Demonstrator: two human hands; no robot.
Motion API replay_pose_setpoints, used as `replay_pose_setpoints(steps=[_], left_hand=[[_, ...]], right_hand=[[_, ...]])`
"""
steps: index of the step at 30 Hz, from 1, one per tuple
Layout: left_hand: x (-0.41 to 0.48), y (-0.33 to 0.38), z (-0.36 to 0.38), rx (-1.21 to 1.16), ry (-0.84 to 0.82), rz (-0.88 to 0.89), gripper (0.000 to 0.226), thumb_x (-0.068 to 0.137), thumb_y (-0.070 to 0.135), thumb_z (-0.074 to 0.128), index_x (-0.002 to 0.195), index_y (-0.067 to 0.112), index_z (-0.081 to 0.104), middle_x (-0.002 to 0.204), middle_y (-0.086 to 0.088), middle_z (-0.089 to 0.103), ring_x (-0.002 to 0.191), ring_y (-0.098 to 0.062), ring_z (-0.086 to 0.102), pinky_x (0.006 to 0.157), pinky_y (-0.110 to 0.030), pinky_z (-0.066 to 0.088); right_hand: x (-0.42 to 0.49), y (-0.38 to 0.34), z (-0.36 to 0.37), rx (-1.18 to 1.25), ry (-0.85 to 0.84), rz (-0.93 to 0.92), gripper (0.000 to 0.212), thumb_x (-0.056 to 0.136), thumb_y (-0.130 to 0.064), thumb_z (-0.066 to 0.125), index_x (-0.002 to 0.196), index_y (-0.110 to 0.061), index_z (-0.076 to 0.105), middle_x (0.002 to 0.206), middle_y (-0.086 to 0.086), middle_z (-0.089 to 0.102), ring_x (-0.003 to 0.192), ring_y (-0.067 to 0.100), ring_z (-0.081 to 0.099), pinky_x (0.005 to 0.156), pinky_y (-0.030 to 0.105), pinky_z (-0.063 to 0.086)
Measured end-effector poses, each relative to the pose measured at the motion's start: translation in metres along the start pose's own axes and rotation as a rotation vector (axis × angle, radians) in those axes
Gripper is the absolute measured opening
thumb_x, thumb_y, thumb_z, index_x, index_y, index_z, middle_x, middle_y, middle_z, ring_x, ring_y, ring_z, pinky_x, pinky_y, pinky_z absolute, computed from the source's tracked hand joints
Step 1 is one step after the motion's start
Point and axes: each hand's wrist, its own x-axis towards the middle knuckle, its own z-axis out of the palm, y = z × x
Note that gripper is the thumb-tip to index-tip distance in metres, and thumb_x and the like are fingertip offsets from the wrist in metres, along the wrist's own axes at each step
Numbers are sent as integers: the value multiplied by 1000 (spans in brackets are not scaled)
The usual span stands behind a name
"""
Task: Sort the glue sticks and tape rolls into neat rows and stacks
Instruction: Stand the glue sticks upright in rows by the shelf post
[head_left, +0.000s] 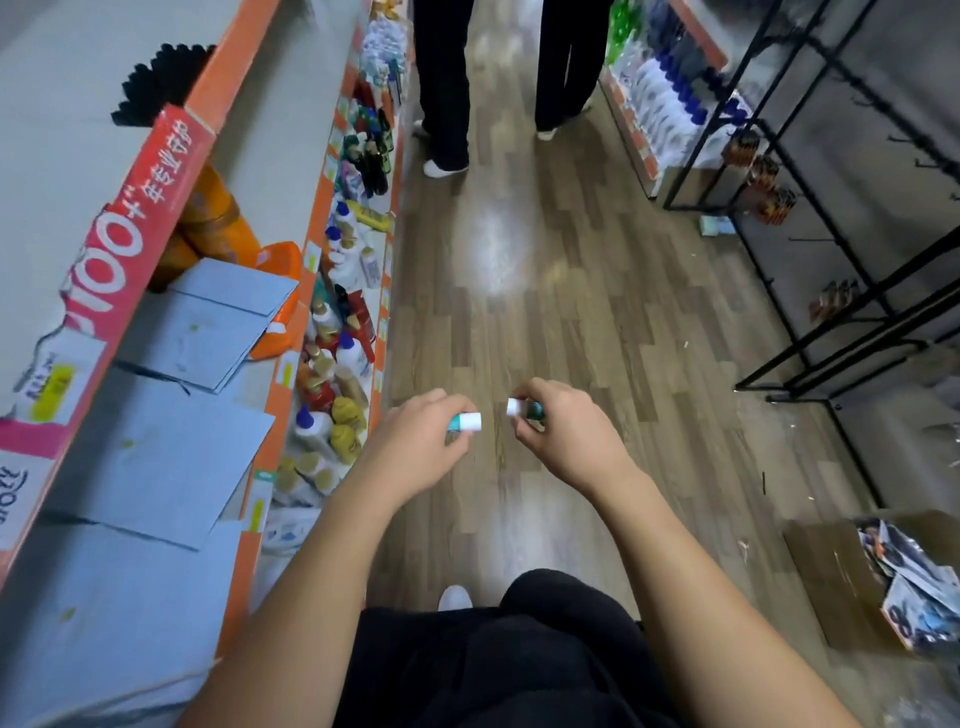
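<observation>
I stand in a shop aisle with both hands held out over the wooden floor. My left hand grips a small glue stick with a teal body and a white end that points right. My right hand grips a second glue stick, teal with a white end that points left. The two white ends face each other with a small gap between them. My fingers hide most of each stick. No tape rolls are in view.
Orange-edged shelves full of bottles run along the left, with blue-grey cardboard sheets on top. A black wire rack stands on the right. An open carton lies on the floor at the lower right. Two people stand ahead in the aisle.
</observation>
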Motion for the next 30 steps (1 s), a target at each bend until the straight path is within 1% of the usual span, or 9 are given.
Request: replay_pose_setpoints(steps=[4, 7, 12, 17, 22, 26, 30], left_hand=[[45, -13, -9, -17, -8, -15, 20, 93, 30, 53, 113, 31, 60, 100, 9, 55, 93, -14, 56, 75, -33, 48], [83, -19, -15, -14, -5, -41, 21, 93, 31, 53, 114, 32, 59, 101, 8, 55, 94, -16, 56, 76, -36, 49], [155, -20, -29, -17, 31, -98, 20, 93, 31, 53, 112, 34, 58, 101, 10, 54, 95, -17, 57, 76, -40, 52], [214, -18, -47, -26, 82, -148, 21, 92, 31, 54, 113, 34, 59, 105, 7, 56, 98, -19, 57, 80, -42, 51], [257, -23, -59, -46, 81, -167, 21, 93, 29, 54, 112, 34, 60, 107, 8, 57, 96, -16, 58, 80, -41, 51], [298, -39, -74, -44, 86, -164, 20, 93, 29, 54, 112, 32, 60, 106, 6, 58, 96, -17, 58, 79, -42, 51], [346, -62, -93, -45, 104, -143, 18, 93, 30, 54, 110, 34, 59, 105, 10, 57, 92, -14, 57, 77, -41, 52]], right_hand=[[51, 9, -5, -8, -15, 7, 21, 90, -29, 60, 110, -22, 61, 99, 0, 64, 92, 21, 60, 75, 38, 50], [93, 17, -10, 2, -26, -9, 21, 90, -29, 60, 109, -22, 62, 99, -1, 64, 92, 20, 60, 74, 37, 50], [174, 33, -32, -23, -48, -57, 24, 88, -28, 60, 110, -20, 61, 101, 2, 65, 95, 25, 60, 77, 41, 51], [248, 41, -60, -43, -53, -130, 22, 87, -29, 60, 107, -20, 62, 102, 5, 66, 97, 29, 62, 79, 42, 51], [293, 46, -68, -14, -76, -137, 23, 86, -29, 61, 109, -24, 62, 102, 3, 66, 97, 26, 62, 79, 41, 52], [333, 50, -69, -14, -87, -136, 23, 87, -29, 61, 109, -24, 62, 104, 3, 66, 97, 25, 62, 79, 41, 52], [389, 43, -74, -23, -78, -133, 22, 88, -29, 61, 109, -23, 62, 105, 2, 67, 97, 25, 62, 78, 39, 51]])
